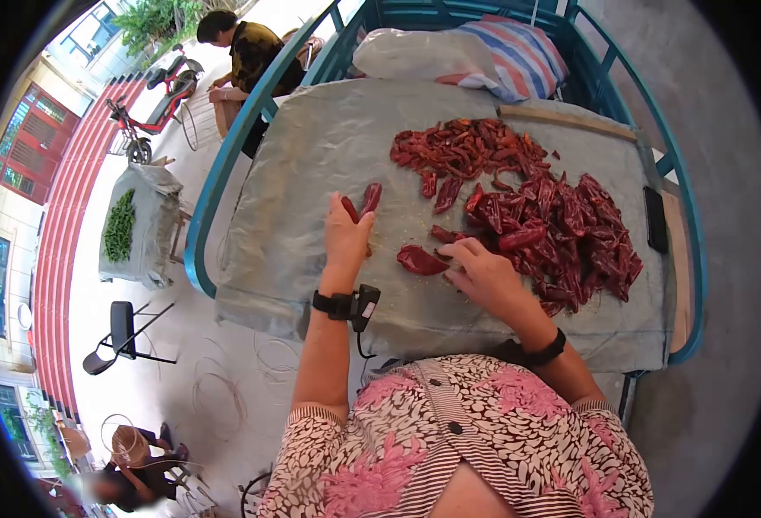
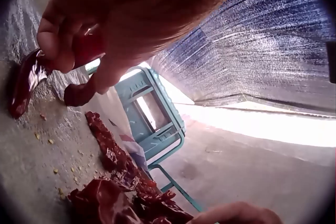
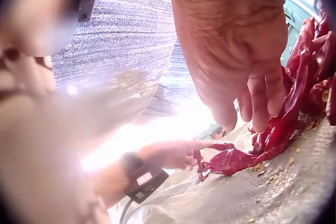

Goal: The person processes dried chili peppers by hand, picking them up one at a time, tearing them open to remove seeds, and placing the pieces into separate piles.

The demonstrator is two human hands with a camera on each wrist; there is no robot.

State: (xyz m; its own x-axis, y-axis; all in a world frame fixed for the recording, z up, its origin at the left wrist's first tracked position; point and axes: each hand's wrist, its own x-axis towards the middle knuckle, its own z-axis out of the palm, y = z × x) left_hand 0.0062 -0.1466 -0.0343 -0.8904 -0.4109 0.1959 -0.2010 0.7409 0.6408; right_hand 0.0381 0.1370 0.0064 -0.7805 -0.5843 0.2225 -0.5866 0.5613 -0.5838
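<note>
In the head view my left hand (image 1: 346,242) holds a dried red chili pepper (image 1: 349,208) over the left part of the cloth. In the left wrist view that pepper (image 2: 88,49) shows among the curled fingers, and another long, glossy pepper (image 2: 25,85) lies at the fingertips. My right hand (image 1: 492,278) reaches down beside the pile of dark red peppers (image 1: 562,224). Its fingers hang loosely with the tips close over the peppers in the right wrist view. A broad, wrinkled pepper (image 1: 421,260) lies just left of this hand.
A grey cloth (image 1: 285,190) covers the bed of a blue-railed cart (image 1: 216,198). Smaller, brighter peppers (image 1: 467,148) form a second heap behind. A phone (image 1: 656,219) lies at the right edge, and a striped sack (image 1: 518,56) at the back. Another person (image 1: 259,56) sits beyond the left rail.
</note>
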